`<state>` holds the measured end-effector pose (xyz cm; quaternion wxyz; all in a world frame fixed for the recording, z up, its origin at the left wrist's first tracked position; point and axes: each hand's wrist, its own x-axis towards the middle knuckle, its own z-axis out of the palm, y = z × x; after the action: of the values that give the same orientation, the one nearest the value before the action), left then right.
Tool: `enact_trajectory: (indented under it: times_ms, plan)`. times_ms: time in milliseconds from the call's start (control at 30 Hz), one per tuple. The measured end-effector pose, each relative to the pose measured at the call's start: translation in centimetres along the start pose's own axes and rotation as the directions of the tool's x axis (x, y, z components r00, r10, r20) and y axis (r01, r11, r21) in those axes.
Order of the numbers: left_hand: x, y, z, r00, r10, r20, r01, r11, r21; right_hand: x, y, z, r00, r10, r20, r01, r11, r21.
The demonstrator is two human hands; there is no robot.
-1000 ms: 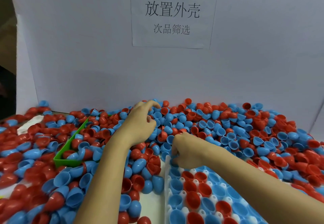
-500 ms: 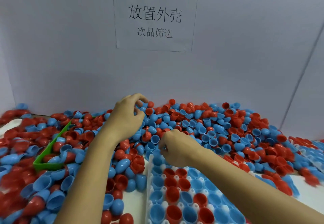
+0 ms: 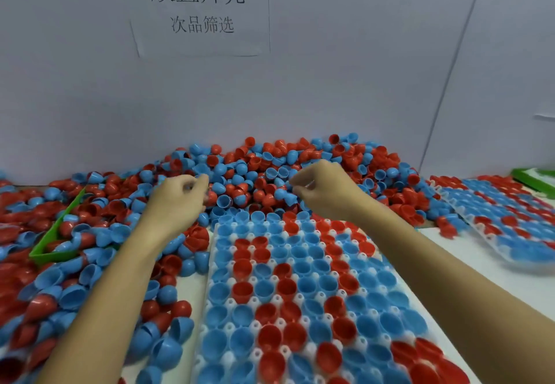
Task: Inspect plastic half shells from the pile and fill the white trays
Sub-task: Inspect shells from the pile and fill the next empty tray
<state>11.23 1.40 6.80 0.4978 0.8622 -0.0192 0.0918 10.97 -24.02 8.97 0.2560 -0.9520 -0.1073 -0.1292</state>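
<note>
Over pile (image 3: 270, 170) | both hands curled: L (image 3: 177, 200), R (image 3: 324, 191) | contents unclear

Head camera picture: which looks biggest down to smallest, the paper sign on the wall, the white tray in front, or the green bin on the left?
1. White tray, though it lies nearest the camera, which enlarges it.
2. Paper sign.
3. Green bin, partly buried in shells.

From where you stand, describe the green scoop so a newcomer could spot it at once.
Start at the big pile of red and blue half shells heaped against the white back wall, then follow it out to its left side, left of the person's left hand. There the green scoop lies half buried among shells. It is the only flat, straight-edged green thing amid round red and blue pieces.
</note>
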Motion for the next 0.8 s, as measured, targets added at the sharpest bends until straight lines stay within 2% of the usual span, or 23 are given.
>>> enact_trajectory:
  times_ms: [133, 233, 367, 600, 800]
  plan:
    - [-2.0, -1.6, 0.0, 0.996, -0.074, 0.048, 0.062, 0.975, 0.213, -3.2, 4.7, -2.2, 0.972, 0.214, -0.096, -0.214, 0.977, 0.010]
    - [-3.2, -2.6, 0.0, 0.989, -0.127, 0.073, 0.098, 0.945, 0.311, -6.3, 8.0, -2.7, 0.923, 0.375, -0.090, -0.376, 0.927, 0.004]
    - [-5.2, -3.7, 0.4, 0.981, -0.191, 0.038, 0.165, 0.917, 0.363, -10.1, 10.6, -1.8, 0.838, 0.543, -0.045, -0.543, 0.839, 0.009]
    - [-6.9, -3.3, 2.7, 0.953, -0.285, 0.100, 0.215, 0.873, 0.439, -13.2, 11.2, -1.0, 0.741, 0.655, 0.148, -0.671, 0.730, 0.134]
    - [-7.9, -1.8, 3.3, 0.886, -0.432, 0.170, 0.355, 0.866, 0.351, -14.0, 10.1, -2.1, 0.682, 0.691, 0.239, -0.731, 0.625, 0.274]
